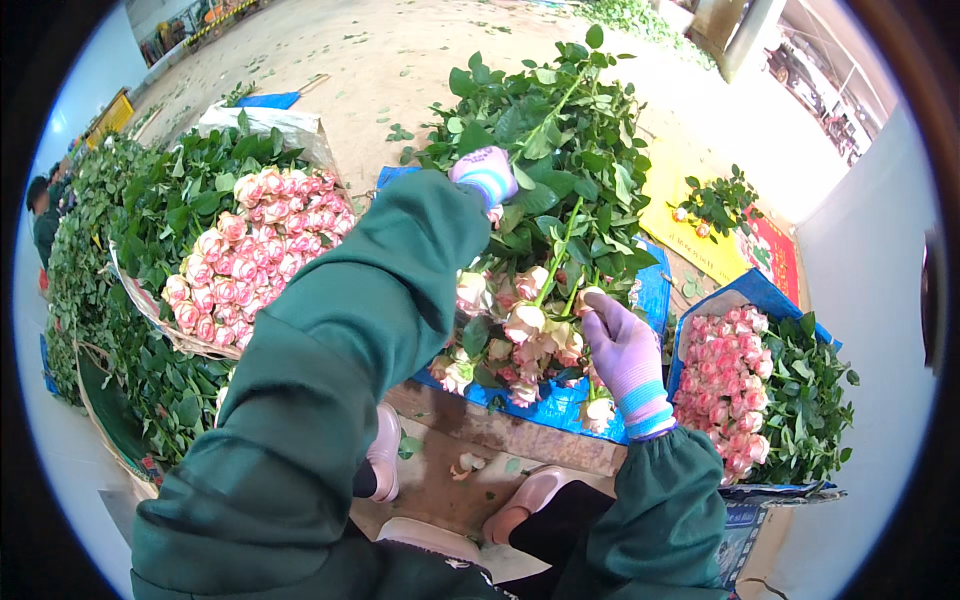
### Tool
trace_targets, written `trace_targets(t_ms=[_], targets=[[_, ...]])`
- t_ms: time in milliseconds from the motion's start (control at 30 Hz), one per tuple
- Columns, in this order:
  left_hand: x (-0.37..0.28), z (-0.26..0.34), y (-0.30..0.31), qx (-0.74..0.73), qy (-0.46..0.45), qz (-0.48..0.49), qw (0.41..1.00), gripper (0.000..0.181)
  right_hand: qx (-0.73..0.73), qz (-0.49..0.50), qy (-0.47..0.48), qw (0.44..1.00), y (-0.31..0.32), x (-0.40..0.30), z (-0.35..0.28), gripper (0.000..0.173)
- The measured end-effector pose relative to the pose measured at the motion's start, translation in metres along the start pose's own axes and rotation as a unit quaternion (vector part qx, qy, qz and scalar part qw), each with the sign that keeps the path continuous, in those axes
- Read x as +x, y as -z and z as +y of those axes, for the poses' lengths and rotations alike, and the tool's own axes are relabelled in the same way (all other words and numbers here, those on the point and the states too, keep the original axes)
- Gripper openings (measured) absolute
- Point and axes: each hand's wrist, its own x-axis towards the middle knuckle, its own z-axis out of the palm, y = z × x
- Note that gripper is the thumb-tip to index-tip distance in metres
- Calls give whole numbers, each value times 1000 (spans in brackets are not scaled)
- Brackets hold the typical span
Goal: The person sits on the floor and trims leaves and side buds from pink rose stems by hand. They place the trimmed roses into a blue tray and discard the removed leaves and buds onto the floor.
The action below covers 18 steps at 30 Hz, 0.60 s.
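Note:
A heap of leafy pink-and-white roses (525,322) lies before me on a blue plastic sheet (555,405), blooms towards me and stems pointing away. Both hands wear lilac knit gloves with blue-striped cuffs. My left hand (486,174) is over the leaves at the heap's left side, knuckles up; its fingers are hidden, so what it holds cannot be told. My right hand (619,337) is at the right of the blooms, its thumb and fingertips pinched on a small pale rose bloom (589,300). One long-stemmed rose (525,322) lies on top between the hands.
Wrapped bundles of pink roses (255,255) stand at left, another bundle (724,390) at right. Beyond it are a yellow-and-red sheet (697,240) and a few loose roses (703,229). A wooden board edge (510,435) runs before my feet. A person (43,217) is at far left.

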Motion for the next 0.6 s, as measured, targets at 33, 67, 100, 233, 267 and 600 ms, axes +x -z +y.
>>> trace_targets(t_ms=[33, 67, 100, 233, 267, 600], targets=[[1, 1, 2, -7, -5, 36, 999, 41, -5, 2, -4, 1000, 3, 0, 2, 32], [4, 0, 8, -37, -6, 33, 999, 43, -4, 8, -19, 1000, 7, -3, 1, 31], [8, -2, 17, -28, -15, 48, 998, 40, -9, 17, -21, 1000, 9, -3, 4, 31], [39, -45, 57, -274, 8, 139, 952, 25, 48, 6, -29, 998, 11, -6, -8, 33], [34, -44, 75, -286, -27, 135, 948, 22, 48, 3, -31, 998, 12, -5, -8, 33], [-85, -21, 112, -628, -142, -187, 742, 33, 271, 34, -34, 961, 18, -6, -40, 28]])
